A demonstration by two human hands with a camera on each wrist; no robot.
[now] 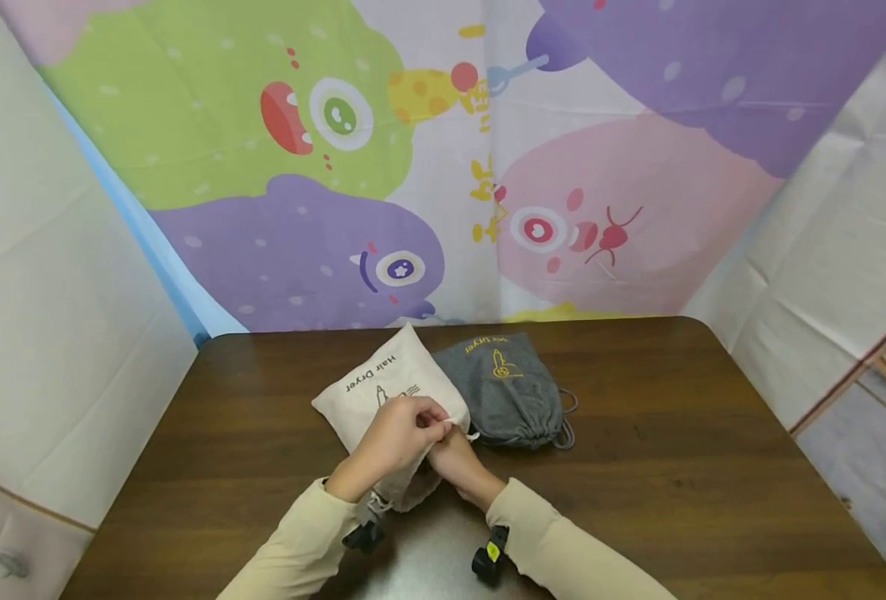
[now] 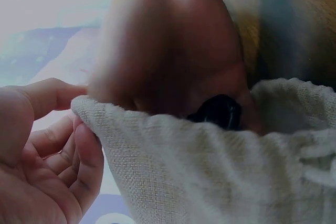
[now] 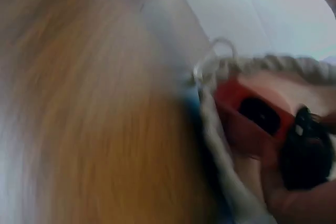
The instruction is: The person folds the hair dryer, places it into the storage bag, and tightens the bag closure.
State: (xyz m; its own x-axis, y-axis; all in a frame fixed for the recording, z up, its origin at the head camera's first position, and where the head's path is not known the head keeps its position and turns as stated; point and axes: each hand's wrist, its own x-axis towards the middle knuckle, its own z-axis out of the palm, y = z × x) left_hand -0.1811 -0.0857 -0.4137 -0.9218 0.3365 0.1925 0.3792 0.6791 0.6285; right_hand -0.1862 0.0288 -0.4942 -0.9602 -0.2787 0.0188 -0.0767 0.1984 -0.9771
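A cream cloth drawstring bag, printed "Hair Dryer", lies on the table with its mouth toward me. My left hand pinches the rim of that mouth between thumb and fingers. Into the opening reaches my right hand; in the left wrist view its fingers are hidden by the cloth. Inside the bag, the right wrist view shows a red object with a black oval on it. A dark black bundle sits beside the right hand's fingers. Whether those fingers grip anything is unclear.
A dark grey drawstring bag with yellow "Hair Dryer" print lies just right of the cream one, its cords trailing right. Both are on a brown wooden table. Behind it hangs a cartoon-printed cloth, with pale sheets at either side.
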